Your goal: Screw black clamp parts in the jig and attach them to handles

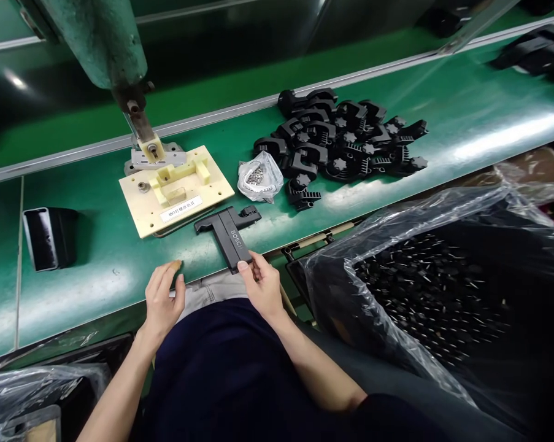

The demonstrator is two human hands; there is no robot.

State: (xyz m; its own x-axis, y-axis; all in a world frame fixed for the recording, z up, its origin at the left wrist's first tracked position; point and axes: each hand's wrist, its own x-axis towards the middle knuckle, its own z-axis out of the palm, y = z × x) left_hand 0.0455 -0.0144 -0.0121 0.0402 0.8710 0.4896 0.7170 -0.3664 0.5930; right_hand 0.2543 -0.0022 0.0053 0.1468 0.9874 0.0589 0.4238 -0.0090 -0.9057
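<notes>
Between the thumb and fingers of my right hand [262, 283] is the lower end of a black T-shaped plastic part marked BOSCH [232, 236]. The part lies tilted over the bench's front edge, its wide end away from me. My left hand [164, 294] rests near the same edge, to the left of the part, fingers apart and nothing in them. Beyond the part stands a cream fixture plate [175, 193] with raised blocks and a label. Right of the plate sits a small clear bag of metal nuts or screws [261, 177].
A green press arm [97, 43] hangs over the fixture. Black clamp-like parts [345, 144] are heaped at the back right. A black hollow box [50, 238] stands at left. At lower right, a plastic-lined bin [433, 294] holds many small black pieces with metal pins.
</notes>
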